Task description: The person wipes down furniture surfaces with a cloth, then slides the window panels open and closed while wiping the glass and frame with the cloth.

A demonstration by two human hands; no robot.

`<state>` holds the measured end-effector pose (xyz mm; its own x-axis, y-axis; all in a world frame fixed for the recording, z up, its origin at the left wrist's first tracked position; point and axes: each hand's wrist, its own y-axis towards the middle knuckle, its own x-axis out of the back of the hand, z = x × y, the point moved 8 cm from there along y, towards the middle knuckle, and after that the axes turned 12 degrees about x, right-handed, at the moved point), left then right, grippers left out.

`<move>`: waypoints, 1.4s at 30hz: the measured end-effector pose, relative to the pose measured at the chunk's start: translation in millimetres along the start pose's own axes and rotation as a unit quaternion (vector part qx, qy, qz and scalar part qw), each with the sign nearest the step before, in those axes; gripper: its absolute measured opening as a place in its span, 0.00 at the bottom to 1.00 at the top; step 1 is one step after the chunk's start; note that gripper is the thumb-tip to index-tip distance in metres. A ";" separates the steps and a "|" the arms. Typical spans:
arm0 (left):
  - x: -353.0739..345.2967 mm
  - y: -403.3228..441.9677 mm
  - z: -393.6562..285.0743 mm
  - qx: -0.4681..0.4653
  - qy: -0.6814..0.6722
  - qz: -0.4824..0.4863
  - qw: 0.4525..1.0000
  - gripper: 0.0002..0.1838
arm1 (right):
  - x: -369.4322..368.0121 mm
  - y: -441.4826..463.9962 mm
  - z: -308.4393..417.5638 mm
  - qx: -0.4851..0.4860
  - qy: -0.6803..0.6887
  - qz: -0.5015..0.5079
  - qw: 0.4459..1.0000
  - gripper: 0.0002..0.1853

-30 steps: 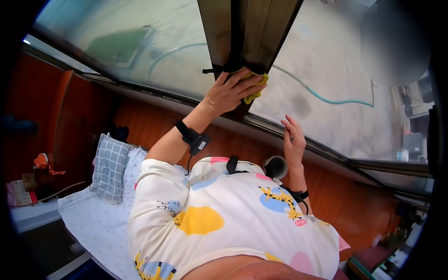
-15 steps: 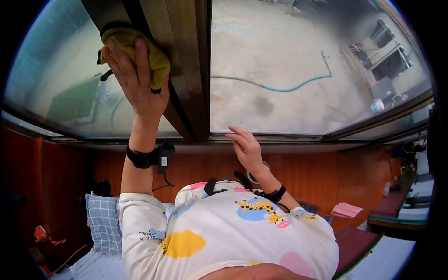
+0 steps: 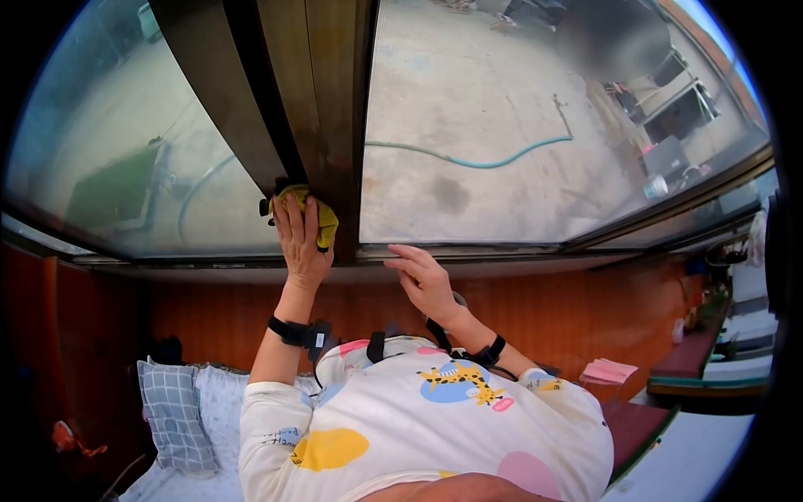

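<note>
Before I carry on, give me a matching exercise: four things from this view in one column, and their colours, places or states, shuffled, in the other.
1. Cloth
2. Hose
3. Pillow
4. Right hand

A. Teal in part, beyond the glass
B. Raised, with nothing in its grasp
C. Yellow-green, pressed to the frame under the left hand
D. Grey-blue with a pale grid

Pairs: 1-C, 2-A, 3-D, 4-B

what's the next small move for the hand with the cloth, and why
Probably slide the yellow cloth a little down the dark post to the bottom rail: the left hand has it against the post's lower part, with a short stretch of post below. The right hand holds nothing.
</note>
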<state>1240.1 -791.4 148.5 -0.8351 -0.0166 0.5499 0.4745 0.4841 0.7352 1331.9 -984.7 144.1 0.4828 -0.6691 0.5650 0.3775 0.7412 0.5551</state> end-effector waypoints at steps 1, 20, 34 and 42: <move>14.7 27.4 -17.6 -0.027 0.005 -0.040 0.999 0.39 | -1.2 -1.4 0.9 0.007 -0.003 0.009 1.000 0.14; -10.8 2.8 -27.8 0.011 0.037 -0.084 0.996 0.38 | 8.7 -36.2 -10.5 0.025 -0.007 0.088 0.996 0.12; -24.9 -5.1 -31.0 0.064 -0.009 -0.130 0.989 0.40 | 27.8 -51.2 -19.4 0.011 -0.021 0.070 0.997 0.11; -5.2 21.7 -41.5 0.017 -0.001 -0.162 0.987 0.39 | 27.2 -44.6 -14.9 0.029 -0.022 0.068 0.997 0.11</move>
<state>1266.3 -817.1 178.1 -0.9420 -0.1726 0.2877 0.1739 0.4822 0.8586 1340.0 -1035.2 125.7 0.4913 -0.5658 0.6622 0.2646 0.8213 0.5054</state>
